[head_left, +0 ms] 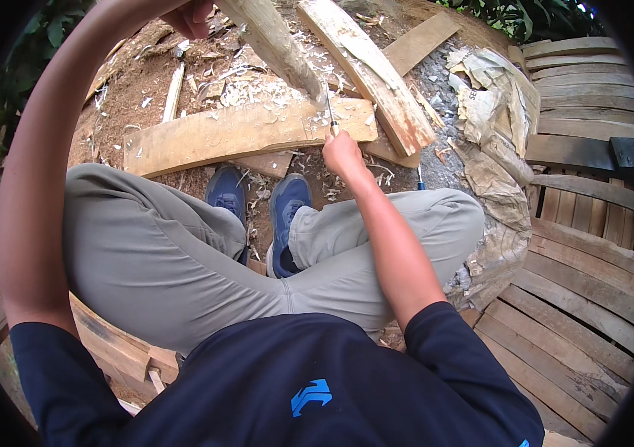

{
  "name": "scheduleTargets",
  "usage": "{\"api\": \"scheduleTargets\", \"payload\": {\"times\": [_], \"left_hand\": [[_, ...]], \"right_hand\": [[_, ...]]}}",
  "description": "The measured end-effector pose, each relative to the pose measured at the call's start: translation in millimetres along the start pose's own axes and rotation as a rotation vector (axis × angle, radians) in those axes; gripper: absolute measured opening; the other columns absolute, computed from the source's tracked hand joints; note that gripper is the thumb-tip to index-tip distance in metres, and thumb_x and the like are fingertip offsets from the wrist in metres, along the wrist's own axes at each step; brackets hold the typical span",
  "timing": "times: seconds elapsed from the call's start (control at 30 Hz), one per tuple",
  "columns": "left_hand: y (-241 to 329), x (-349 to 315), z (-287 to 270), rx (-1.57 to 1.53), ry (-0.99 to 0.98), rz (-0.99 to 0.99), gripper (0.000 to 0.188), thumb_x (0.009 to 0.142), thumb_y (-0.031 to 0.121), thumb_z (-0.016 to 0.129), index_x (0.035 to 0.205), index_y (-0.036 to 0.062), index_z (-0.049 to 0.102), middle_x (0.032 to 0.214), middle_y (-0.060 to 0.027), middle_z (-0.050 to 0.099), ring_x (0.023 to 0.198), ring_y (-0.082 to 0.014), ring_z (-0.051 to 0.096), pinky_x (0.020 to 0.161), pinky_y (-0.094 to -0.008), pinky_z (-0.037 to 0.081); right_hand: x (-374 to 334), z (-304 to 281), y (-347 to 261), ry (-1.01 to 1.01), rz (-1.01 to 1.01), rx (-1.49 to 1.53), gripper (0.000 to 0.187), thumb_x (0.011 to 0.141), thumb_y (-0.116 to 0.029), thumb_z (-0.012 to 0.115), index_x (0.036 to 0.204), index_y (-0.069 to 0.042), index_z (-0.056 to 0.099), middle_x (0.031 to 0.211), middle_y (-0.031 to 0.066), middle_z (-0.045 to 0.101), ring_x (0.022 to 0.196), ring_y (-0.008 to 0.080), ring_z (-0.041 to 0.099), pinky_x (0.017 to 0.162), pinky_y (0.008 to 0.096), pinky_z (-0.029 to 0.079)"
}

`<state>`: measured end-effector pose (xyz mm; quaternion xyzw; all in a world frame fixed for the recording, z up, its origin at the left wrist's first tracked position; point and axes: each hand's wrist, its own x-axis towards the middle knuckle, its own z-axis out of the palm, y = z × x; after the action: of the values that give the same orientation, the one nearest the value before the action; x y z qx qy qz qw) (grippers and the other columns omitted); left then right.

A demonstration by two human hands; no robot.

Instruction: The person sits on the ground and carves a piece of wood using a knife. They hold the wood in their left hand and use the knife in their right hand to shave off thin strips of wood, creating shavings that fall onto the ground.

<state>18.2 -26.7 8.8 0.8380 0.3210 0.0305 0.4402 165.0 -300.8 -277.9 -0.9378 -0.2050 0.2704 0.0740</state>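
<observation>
My right hand (343,154) is closed round the pale handle of a narrow-bladed knife (331,109). The blade points away from me and lies against the lower end of a pale, stripped wooden pole (276,46). That pole slants down from the top edge, its lower end over a broad plank (239,132). At the top edge my left hand (196,18) has its fingers curled beside the pole, apparently gripping it; the upper part of the hand and pole is cut off. Shavings lie scattered over the plank and the ground around it.
A thick squared timber (369,71) lies right of the pole, across another board (422,43). A blue-handled tool (420,182) rests near my right knee. Crumpled paper sacking (497,127) lies farther right, beside stacked wooden slats (581,298). My shoes (287,205) are just below the plank.
</observation>
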Motion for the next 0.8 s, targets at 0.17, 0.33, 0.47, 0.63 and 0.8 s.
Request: {"api": "scheduleTargets", "payload": {"times": [0.17, 0.33, 0.47, 0.63, 0.8], "left_hand": [[3.9, -24.2, -17.7, 0.038, 0.059, -0.042, 0.034, 0.097, 0.025, 0.056, 0.096, -0.0071, 0.065, 0.069, -0.0126, 0.064, 0.057, -0.0224, 0.070, 0.055, -0.0330, 0.061], [4.9, 2.8, -4.1, 0.048, 0.010, 0.040, 0.033, 0.097, 0.024, 0.056, 0.098, -0.0081, 0.064, 0.071, -0.0130, 0.064, 0.057, -0.0239, 0.070, 0.054, -0.0337, 0.060], [-8.7, -10.0, -19.6, 0.001, 0.011, -0.042, 0.030, 0.096, 0.023, 0.058, 0.096, -0.0066, 0.067, 0.068, -0.0109, 0.063, 0.058, -0.0226, 0.070, 0.054, -0.0331, 0.060], [-8.4, -4.1, -10.7, -0.007, -0.055, 0.115, 0.028, 0.096, 0.021, 0.058, 0.097, -0.0051, 0.067, 0.068, -0.0095, 0.063, 0.056, -0.0195, 0.066, 0.055, -0.0334, 0.060], [-6.8, -4.4, -16.7, 0.006, -0.017, 0.022, 0.029, 0.098, 0.021, 0.058, 0.101, -0.0054, 0.068, 0.069, -0.0103, 0.063, 0.059, -0.0190, 0.066, 0.056, -0.0331, 0.059]], "right_hand": [[-40.5, -58.7, -69.7, 0.402, -0.339, 0.430, 0.035, 0.107, -0.029, 0.046, 0.117, 0.005, 0.048, 0.093, 0.0327, 0.068, 0.088, 0.0489, 0.068, 0.072, 0.0561, 0.051], [15.3, 16.9, 14.8, 0.093, -0.104, -0.037, 0.033, 0.106, -0.028, 0.046, 0.108, 0.005, 0.049, 0.087, 0.0308, 0.068, 0.082, 0.0514, 0.066, 0.071, 0.0580, 0.048], [-15.8, -13.8, -37.5, 0.116, -0.106, 0.245, 0.041, 0.105, -0.030, 0.048, 0.116, 0.008, 0.054, 0.099, 0.0335, 0.069, 0.098, 0.0504, 0.066, 0.086, 0.0558, 0.050], [-44.2, -56.6, -61.8, 0.289, -0.146, 0.650, 0.046, 0.103, -0.030, 0.050, 0.125, 0.010, 0.057, 0.115, 0.0348, 0.066, 0.113, 0.0481, 0.063, 0.099, 0.0505, 0.049], [-19.5, -24.3, -37.7, 0.032, -0.073, 0.051, 0.040, 0.102, -0.028, 0.050, 0.118, 0.008, 0.058, 0.110, 0.0314, 0.069, 0.106, 0.0476, 0.066, 0.094, 0.0534, 0.051]]}}
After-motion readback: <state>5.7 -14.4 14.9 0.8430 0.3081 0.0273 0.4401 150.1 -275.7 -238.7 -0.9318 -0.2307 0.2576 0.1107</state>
